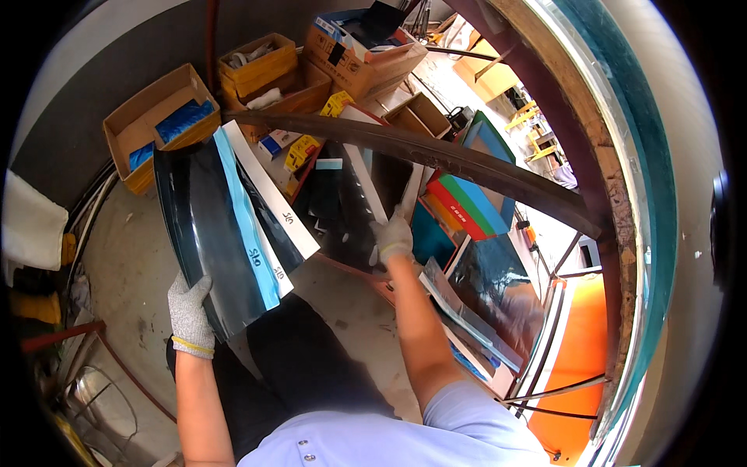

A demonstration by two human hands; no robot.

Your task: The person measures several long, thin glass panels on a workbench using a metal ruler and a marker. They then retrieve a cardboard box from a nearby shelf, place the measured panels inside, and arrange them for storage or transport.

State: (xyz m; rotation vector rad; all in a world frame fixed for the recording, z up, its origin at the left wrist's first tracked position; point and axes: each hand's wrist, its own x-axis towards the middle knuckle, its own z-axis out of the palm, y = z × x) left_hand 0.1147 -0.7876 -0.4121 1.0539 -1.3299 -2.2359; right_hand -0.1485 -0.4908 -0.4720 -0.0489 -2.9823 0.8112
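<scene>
My left hand, in a grey knit glove with a yellow cuff, is closed on the edge of several dark glossy curved panels. A light blue strip and white strips with handwritten marks run along their edges. Ahead and to the right, my gloved right hand closes round the near end of another dark panel with a white edge strip. That panel leans among other dark sheets below a metal bar; my right fingertips are partly hidden.
A brown metal bar crosses above the stacked sheets. Open cardboard boxes stand at the back left, with a larger carton behind. Small yellow boxes lie between. At right are a striped box, leaning panels and a curved frame.
</scene>
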